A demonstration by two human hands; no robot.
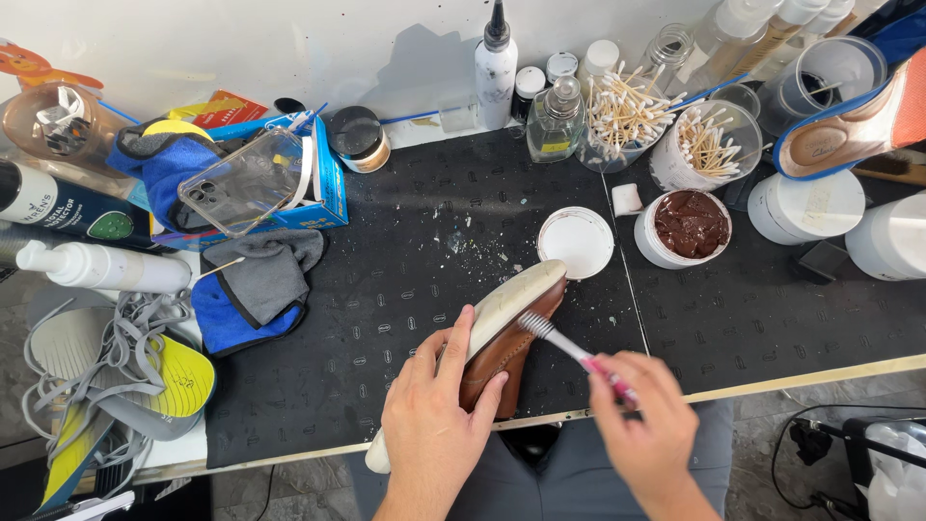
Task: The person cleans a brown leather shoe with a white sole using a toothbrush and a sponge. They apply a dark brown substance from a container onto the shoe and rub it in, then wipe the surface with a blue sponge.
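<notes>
Fig.: brushing the edge of a brown shoe (pixel 502 340), seen from my head cam. Shoe lies on its side at the near edge of the black mat (pixel 405 251), pale sole up, toe pointing far-right toward the white lid (pixel 576 241). My left hand (pixel 434 405) is closed around the heel end, thumb on the sole, fingers on the leather. My right hand (pixel 644 415) pinches the pink handle of a toothbrush (pixel 569 345); bristles touch the shoe approx. where sole meets upper. To do this well, I judge: keep the L grip firm so the shoe can't roll; short light strokes along the seam, not across; brush tilted so bristles reach the groove w/o smearing the sole. Open tub of brown paste (pixel 690 224) sits far-right, near enough for reloading.
</notes>
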